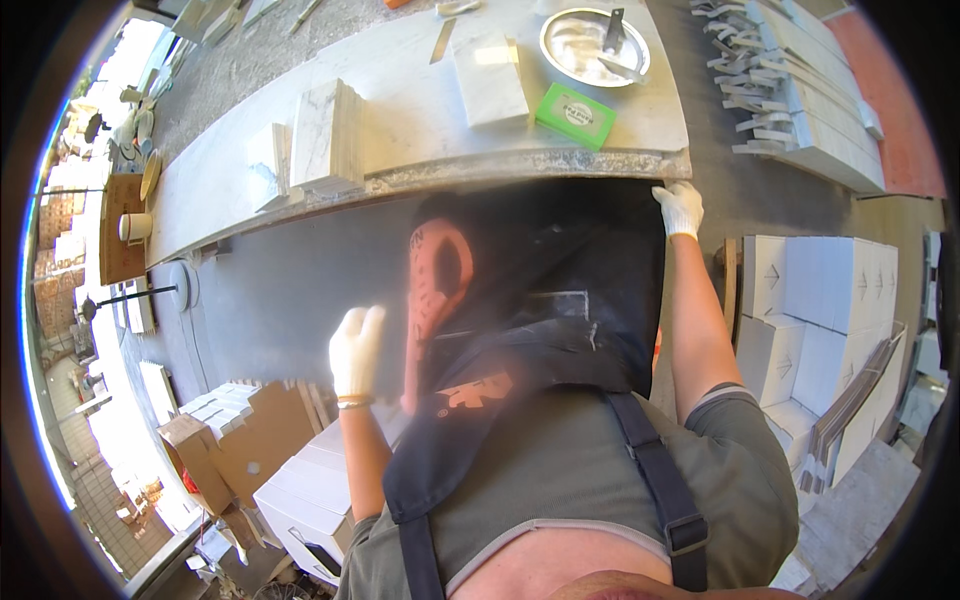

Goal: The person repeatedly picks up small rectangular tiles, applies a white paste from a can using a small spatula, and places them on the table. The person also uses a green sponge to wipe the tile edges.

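Note:
Both hands wear white gloves. At the right, my right hand is closed on the upper corner of my black apron, which spreads out below the table edge. My left hand is raised to the left of the apron, slightly blurred; its fingers point up and look open, with nothing visible in them. An orange-red looped strip with dark marks shows at the apron's left side; I cannot tell whether it is attached there.
The long table ahead bears stacked marble tiles, a green box and a metal bowl of white paste with tools in it. White boxes stand at the right. Cardboard boxes sit at the lower left.

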`<state>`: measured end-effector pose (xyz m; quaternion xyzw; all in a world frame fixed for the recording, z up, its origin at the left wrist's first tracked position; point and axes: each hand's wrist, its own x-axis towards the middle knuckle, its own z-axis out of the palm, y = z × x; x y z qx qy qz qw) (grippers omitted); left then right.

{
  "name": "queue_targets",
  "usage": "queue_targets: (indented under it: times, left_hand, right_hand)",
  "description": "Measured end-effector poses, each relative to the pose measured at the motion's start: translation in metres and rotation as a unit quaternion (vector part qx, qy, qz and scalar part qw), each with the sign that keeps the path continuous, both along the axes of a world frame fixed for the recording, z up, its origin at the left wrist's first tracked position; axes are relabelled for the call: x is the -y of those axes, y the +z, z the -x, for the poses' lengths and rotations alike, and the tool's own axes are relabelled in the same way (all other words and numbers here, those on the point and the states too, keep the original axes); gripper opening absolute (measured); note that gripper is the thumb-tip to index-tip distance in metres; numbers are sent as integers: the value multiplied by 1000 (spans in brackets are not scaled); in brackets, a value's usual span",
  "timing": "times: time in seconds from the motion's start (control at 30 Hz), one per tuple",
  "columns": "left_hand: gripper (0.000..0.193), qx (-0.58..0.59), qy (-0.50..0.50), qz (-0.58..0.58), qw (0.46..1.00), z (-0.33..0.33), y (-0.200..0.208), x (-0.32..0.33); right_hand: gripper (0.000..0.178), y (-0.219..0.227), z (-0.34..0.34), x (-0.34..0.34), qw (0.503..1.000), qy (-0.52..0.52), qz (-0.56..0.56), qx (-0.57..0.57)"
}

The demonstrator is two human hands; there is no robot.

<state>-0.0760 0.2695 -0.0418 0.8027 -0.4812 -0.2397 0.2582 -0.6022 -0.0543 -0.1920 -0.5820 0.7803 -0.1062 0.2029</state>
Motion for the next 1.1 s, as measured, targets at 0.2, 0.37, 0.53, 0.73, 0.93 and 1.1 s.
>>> queue_targets:
  times: [0.2,0.37,0.53,0.73,0.93,1.1]
  left_hand:
    - [13,76,-74,-24,994,29,29,39]
    - [27,17,-18,-13,1000,50,59,112]
    - [45,60,-60,103,991,79,66,224]
    - [99,133,-82,105,982,124,43,346]
    - [123,140,-26,25,990,144,39,377]
    - [130,129,-35,18,991,136,51,380]
  right_hand:
    - [54,-32,23,-19,993,-25,-98,65]
    - [61,7,21,-34,999,46,-25,-4]
    - [52,104,11,-50,993,90,53,57]
    - [37,179,-43,-77,971,92,66,212]
    - [27,200,-81,-88,954,135,73,257]
    - [24,213,-98,-83,945,171,89,265]
